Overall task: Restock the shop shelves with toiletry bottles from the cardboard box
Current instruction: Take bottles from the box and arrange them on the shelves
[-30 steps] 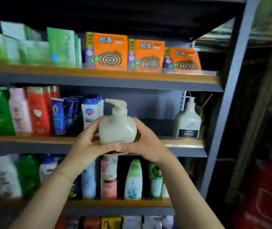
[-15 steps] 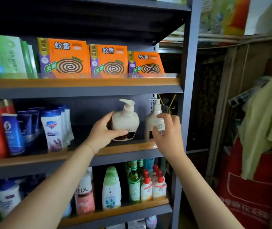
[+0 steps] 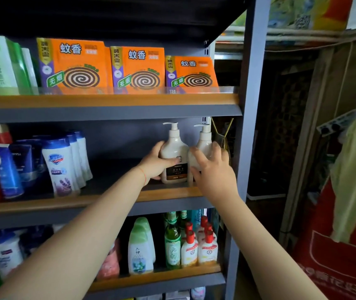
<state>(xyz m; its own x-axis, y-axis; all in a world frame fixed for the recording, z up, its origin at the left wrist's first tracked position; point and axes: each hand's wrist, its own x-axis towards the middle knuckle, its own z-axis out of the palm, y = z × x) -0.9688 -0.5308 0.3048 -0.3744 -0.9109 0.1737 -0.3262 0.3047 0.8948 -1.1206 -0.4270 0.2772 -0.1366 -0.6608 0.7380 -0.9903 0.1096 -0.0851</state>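
Two cream pump bottles are standing side by side at the right end of the middle shelf (image 3: 107,200), touching or nearly so, close to the grey upright post (image 3: 248,126). I am gripping the left pump bottle (image 3: 173,152) with my left hand (image 3: 157,164), thumb lying across its front just above the dark label and the fingers curling round its far side. My right hand (image 3: 210,167) is resting on the right pump bottle (image 3: 203,146) with fingers spread and fairly straight, pressing rather than clasping.

I am judging these bottles as full and so fairly heavy for their size, with a stiff plastic body that is not going to dent under a firm squeeze. Their glossy skin looks slippery, so I am taking them low and wide around the belly, where the body is broadest, and not by the thin neck. I am keeping off the pump head: it sticks out sideways, could snap or squirt if pressed, and would let the bottle swing. Their bases look narrow against their height, so a nudge near the top could tip one into its neighbour or off the wooden lip of the shelf.

Orange coil boxes (image 3: 73,63) are sitting on the shelf above, white and blue bottles (image 3: 60,165) are standing well apart to the left, and small red-capped bottles (image 3: 196,245) are filling the shelf below. No cardboard box is showing in my view.
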